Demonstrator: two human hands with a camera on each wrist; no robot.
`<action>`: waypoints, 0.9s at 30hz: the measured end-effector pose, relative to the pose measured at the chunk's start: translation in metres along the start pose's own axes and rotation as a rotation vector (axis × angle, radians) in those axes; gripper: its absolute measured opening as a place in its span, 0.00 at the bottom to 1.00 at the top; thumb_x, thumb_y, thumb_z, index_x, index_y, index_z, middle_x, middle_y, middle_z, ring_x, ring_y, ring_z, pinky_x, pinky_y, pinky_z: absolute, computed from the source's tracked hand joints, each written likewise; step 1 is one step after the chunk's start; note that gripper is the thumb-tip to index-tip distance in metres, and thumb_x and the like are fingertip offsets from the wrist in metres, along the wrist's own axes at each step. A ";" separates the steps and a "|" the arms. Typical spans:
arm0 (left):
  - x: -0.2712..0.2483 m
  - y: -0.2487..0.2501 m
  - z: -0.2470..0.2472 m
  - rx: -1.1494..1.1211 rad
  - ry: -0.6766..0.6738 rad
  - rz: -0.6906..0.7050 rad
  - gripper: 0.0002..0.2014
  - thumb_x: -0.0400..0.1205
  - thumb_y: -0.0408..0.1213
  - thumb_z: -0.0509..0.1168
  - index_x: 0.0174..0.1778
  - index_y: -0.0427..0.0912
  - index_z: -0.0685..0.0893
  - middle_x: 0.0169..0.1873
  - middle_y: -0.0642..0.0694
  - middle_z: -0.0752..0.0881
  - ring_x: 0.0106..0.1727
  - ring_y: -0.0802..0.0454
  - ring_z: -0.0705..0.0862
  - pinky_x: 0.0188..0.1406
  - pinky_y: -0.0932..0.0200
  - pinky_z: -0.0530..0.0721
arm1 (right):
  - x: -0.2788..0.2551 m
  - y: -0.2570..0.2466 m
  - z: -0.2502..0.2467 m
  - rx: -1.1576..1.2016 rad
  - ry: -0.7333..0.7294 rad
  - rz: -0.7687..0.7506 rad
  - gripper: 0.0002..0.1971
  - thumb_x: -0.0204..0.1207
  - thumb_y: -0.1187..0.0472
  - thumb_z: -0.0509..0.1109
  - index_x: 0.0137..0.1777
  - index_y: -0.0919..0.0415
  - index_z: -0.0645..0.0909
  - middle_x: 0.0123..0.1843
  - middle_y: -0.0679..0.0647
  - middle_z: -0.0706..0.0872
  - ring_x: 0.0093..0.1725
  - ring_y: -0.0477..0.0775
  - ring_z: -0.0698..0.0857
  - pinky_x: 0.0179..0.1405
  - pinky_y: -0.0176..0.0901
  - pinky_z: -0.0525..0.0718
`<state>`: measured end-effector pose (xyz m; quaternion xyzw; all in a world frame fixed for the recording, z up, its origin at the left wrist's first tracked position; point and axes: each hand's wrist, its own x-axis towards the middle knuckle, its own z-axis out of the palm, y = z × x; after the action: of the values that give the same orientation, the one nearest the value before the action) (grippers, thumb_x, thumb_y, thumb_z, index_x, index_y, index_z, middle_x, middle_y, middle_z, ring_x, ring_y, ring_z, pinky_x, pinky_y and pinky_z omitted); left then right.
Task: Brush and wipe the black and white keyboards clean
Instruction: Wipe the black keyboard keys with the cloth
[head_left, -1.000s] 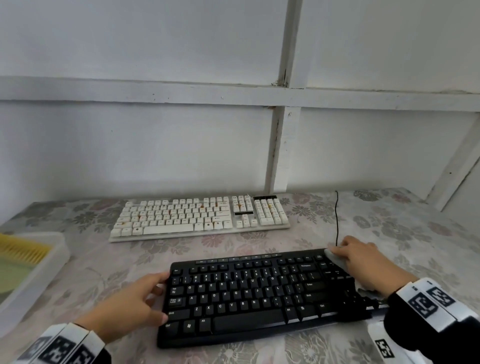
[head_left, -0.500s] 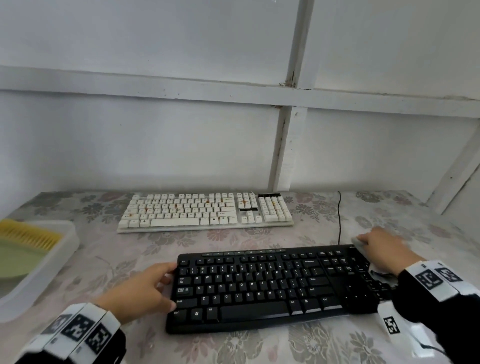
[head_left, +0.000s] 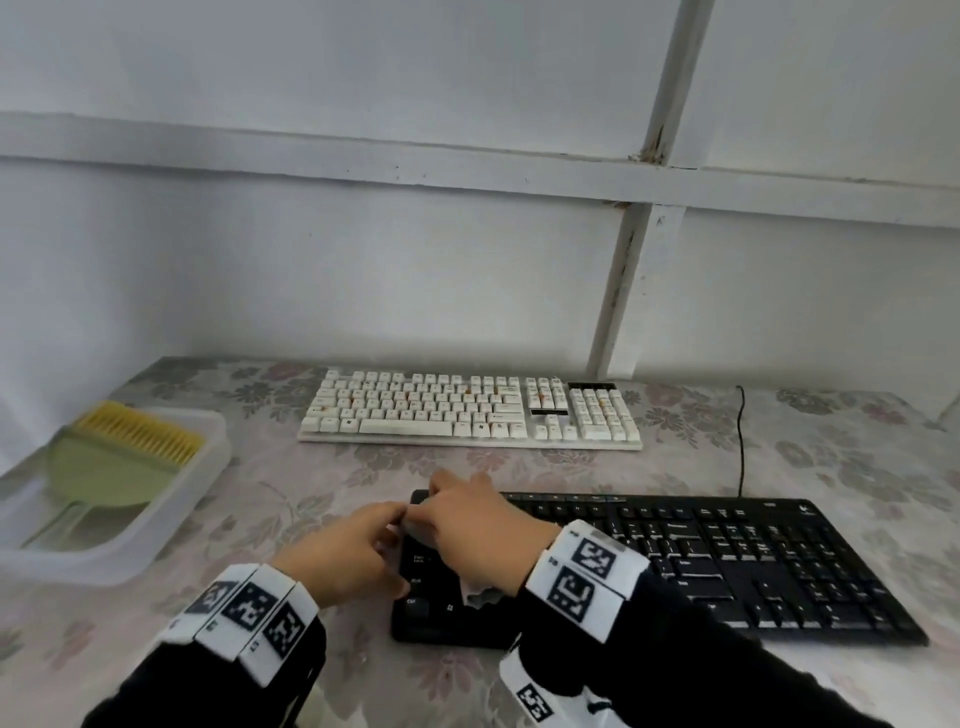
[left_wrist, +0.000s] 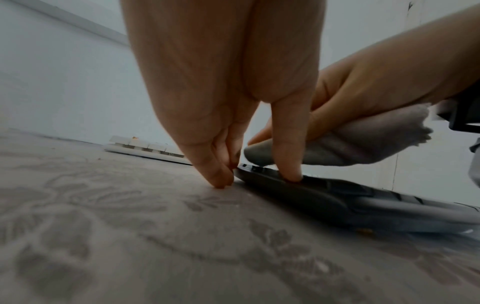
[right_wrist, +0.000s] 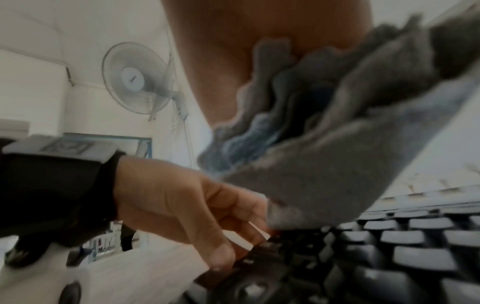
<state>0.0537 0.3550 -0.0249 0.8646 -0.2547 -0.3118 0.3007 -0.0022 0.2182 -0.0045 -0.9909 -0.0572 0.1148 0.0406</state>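
A grey cloth (left_wrist: 350, 144) is gripped in the right hand (head_left: 478, 535) over the left end of the black keyboard (head_left: 727, 566). That end is touched by the left hand (head_left: 343, 558), fingers straight, nothing held. The white keyboard (head_left: 467, 410) is seen behind, near the wall.

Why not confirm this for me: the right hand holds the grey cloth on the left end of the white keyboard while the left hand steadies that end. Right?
Not quite. The right hand holds the grey cloth on the left end of the black keyboard, not the white keyboard, which lies untouched behind. The left hand does steady that end. The head view shows it.
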 end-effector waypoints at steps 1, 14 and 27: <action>0.000 0.001 0.000 0.006 0.005 0.005 0.26 0.72 0.25 0.70 0.60 0.53 0.72 0.46 0.57 0.78 0.51 0.56 0.81 0.50 0.65 0.82 | 0.000 -0.004 0.001 0.001 -0.004 0.019 0.13 0.83 0.66 0.58 0.61 0.59 0.81 0.56 0.59 0.69 0.54 0.61 0.68 0.50 0.53 0.65; 0.002 -0.008 0.000 -0.032 -0.020 -0.046 0.38 0.72 0.28 0.73 0.75 0.54 0.66 0.56 0.53 0.75 0.63 0.52 0.76 0.68 0.58 0.75 | -0.039 0.030 0.006 0.046 0.040 0.116 0.18 0.70 0.80 0.56 0.33 0.54 0.63 0.51 0.56 0.64 0.63 0.66 0.69 0.36 0.42 0.69; 0.003 -0.007 0.001 -0.043 -0.023 -0.002 0.30 0.73 0.25 0.71 0.64 0.57 0.72 0.52 0.55 0.77 0.53 0.58 0.79 0.48 0.70 0.78 | -0.033 0.017 -0.012 0.019 0.060 0.115 0.13 0.81 0.66 0.63 0.35 0.54 0.75 0.56 0.56 0.70 0.62 0.65 0.69 0.63 0.62 0.71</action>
<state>0.0568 0.3573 -0.0320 0.8546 -0.2506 -0.3275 0.3157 -0.0295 0.1965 0.0131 -0.9951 0.0022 0.0875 0.0451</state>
